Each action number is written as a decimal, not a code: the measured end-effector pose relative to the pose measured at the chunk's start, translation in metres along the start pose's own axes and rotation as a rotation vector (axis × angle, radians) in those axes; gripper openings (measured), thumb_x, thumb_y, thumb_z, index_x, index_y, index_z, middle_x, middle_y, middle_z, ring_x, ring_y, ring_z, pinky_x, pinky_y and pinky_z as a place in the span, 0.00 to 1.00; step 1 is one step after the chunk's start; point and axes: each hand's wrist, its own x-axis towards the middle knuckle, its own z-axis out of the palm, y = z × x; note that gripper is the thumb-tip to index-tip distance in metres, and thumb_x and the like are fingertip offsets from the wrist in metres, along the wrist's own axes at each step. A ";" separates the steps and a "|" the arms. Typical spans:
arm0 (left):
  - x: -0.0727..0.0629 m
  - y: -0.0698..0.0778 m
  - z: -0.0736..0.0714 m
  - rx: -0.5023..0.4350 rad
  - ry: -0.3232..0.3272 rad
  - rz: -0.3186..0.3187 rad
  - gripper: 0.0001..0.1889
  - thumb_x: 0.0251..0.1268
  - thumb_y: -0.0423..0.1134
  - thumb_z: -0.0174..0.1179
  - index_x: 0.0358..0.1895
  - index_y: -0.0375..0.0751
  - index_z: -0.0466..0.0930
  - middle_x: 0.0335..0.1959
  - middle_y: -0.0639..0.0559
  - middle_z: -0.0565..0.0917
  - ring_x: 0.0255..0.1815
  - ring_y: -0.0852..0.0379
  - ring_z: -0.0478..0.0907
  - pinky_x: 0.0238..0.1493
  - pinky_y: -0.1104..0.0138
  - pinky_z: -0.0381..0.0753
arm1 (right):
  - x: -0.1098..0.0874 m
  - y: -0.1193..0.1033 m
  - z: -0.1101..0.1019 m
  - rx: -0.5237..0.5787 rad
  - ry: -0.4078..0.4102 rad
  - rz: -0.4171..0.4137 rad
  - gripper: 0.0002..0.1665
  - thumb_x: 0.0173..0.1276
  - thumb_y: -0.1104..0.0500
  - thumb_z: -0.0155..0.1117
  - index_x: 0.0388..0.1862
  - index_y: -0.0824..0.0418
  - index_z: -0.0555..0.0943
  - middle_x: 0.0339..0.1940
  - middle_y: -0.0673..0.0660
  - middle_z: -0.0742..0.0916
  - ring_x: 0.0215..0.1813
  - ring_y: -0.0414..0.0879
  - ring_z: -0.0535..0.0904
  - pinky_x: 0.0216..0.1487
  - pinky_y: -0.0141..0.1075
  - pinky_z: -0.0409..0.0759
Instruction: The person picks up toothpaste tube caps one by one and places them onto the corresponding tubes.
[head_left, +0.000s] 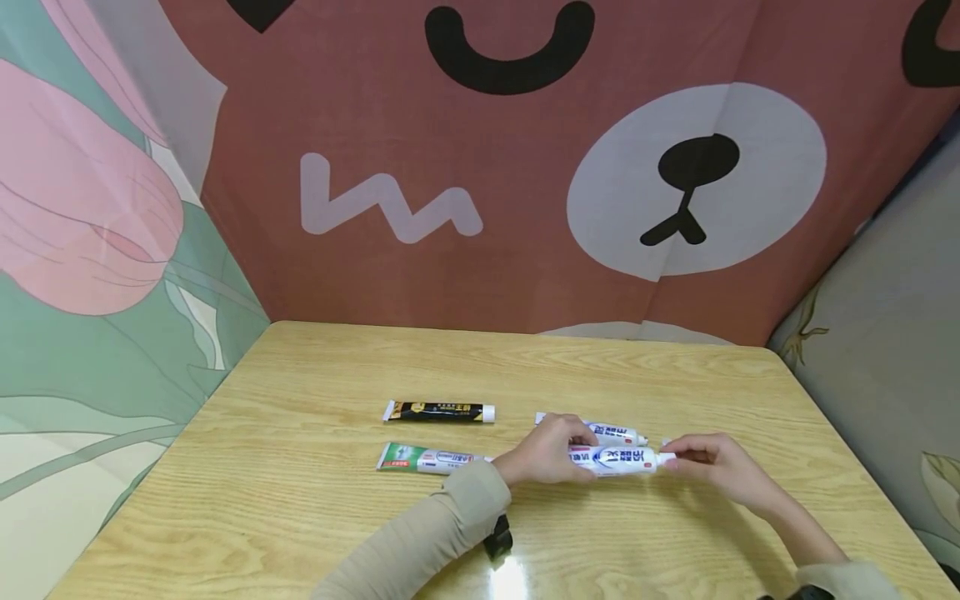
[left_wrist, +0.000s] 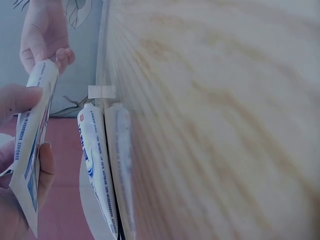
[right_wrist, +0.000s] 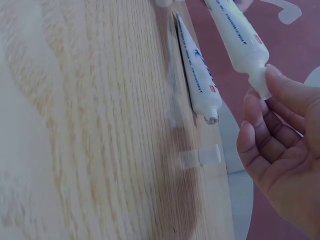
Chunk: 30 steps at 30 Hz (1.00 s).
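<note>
Fingers (right_wrist: 254,111) grip tapered tube (head_left: 618,460), cylindrical cap (right_wrist: 258,82); woodgrain table (head_left: 300,500)

The head view is bright and even, with a white glare (head_left: 509,578) on the near counter (head_left: 247,492) and soft shadow beside the right forearm (head_left: 806,529). Both wrist views are dimmer, bluish, hazy; close counter grain blurs, and fine print on the held white tube (head_left: 622,460) looks soft.

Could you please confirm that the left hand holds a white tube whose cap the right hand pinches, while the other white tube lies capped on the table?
Not quite: the other white tube is uncapped, as the right wrist view shows its bare nozzle, with a loose white cap on the table. The rest is right.
</note>
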 end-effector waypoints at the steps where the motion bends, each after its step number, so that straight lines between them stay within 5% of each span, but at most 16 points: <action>1: 0.000 0.000 0.000 0.001 0.002 0.001 0.19 0.40 0.37 0.73 0.40 0.39 0.81 0.33 0.58 0.78 0.31 0.72 0.69 0.31 0.83 0.69 | 0.000 0.000 0.000 0.005 -0.005 -0.001 0.12 0.64 0.66 0.57 0.41 0.75 0.77 0.33 0.50 0.83 0.33 0.38 0.78 0.31 0.36 0.79; 8: 0.000 0.001 0.000 -0.012 0.006 -0.001 0.19 0.40 0.37 0.73 0.40 0.39 0.81 0.34 0.58 0.78 0.31 0.72 0.70 0.32 0.82 0.69 | 0.001 0.003 0.002 -0.009 -0.012 -0.020 0.13 0.69 0.65 0.50 0.26 0.69 0.76 0.16 0.62 0.73 0.18 0.41 0.66 0.18 0.36 0.67; 12: 0.000 0.002 0.001 -0.017 0.001 -0.001 0.19 0.40 0.38 0.73 0.40 0.40 0.81 0.35 0.58 0.79 0.32 0.72 0.70 0.33 0.83 0.69 | 0.002 0.001 0.004 -0.016 -0.035 0.048 0.20 0.72 0.63 0.45 0.21 0.71 0.74 0.12 0.52 0.72 0.17 0.33 0.63 0.15 0.34 0.64; 18: -0.001 0.003 0.001 -0.005 -0.006 -0.001 0.20 0.40 0.39 0.73 0.41 0.41 0.81 0.35 0.60 0.78 0.32 0.73 0.70 0.34 0.82 0.68 | 0.002 -0.001 0.005 -0.023 -0.042 0.154 0.28 0.75 0.58 0.39 0.23 0.74 0.77 0.16 0.48 0.77 0.18 0.33 0.68 0.17 0.32 0.70; 26: -0.001 0.002 0.002 -0.015 0.013 0.000 0.20 0.39 0.39 0.73 0.40 0.39 0.82 0.33 0.59 0.79 0.31 0.73 0.70 0.32 0.82 0.69 | -0.004 0.001 0.003 0.084 -0.025 0.009 0.11 0.68 0.67 0.50 0.43 0.76 0.72 0.28 0.60 0.81 0.29 0.42 0.77 0.27 0.36 0.77; 30: -0.001 0.000 0.002 -0.012 0.016 0.000 0.20 0.39 0.39 0.74 0.39 0.40 0.82 0.33 0.60 0.78 0.31 0.73 0.69 0.32 0.82 0.68 | -0.006 0.002 0.001 0.084 -0.022 0.009 0.11 0.64 0.68 0.56 0.42 0.75 0.73 0.30 0.59 0.82 0.32 0.43 0.79 0.31 0.36 0.78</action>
